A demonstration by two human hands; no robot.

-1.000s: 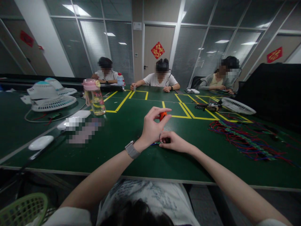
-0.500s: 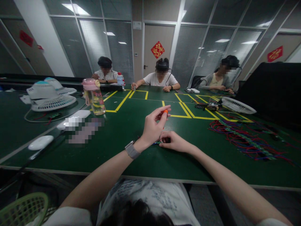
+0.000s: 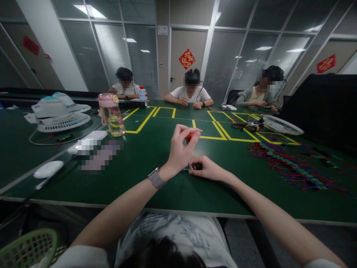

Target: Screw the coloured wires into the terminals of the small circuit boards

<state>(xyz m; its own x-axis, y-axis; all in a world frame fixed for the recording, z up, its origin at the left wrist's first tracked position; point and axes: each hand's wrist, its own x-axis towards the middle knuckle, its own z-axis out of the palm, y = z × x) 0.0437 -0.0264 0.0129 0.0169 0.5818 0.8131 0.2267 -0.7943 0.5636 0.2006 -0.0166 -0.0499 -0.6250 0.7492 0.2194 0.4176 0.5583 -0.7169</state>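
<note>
My left hand [image 3: 180, 150], with a grey-banded watch on its wrist, is closed round an upright tool with an orange end [image 3: 190, 137]. It looks like a screwdriver; its lower part is hidden behind my fingers. Just below and to the right, my right hand [image 3: 206, 167] pinches the end of a small green circuit board [image 3: 185, 169] on the table. My left wrist and palm cover much of that board. Thin dark wires show at its left end.
A row of wired circuit boards [image 3: 292, 165] lies to the right. On the left are a pink-lidded bottle [image 3: 113, 115], white fans [image 3: 61, 115] and a white mouse [image 3: 48, 169]. Yellow tape [image 3: 214, 138] marks the green table [image 3: 134, 178]. Several people sit across.
My left fingers have shifted and turned around the orange-ended screwdriver, which sits slightly lower and further left. My right hand stays on the board. The middle person's hand has drawn back.
</note>
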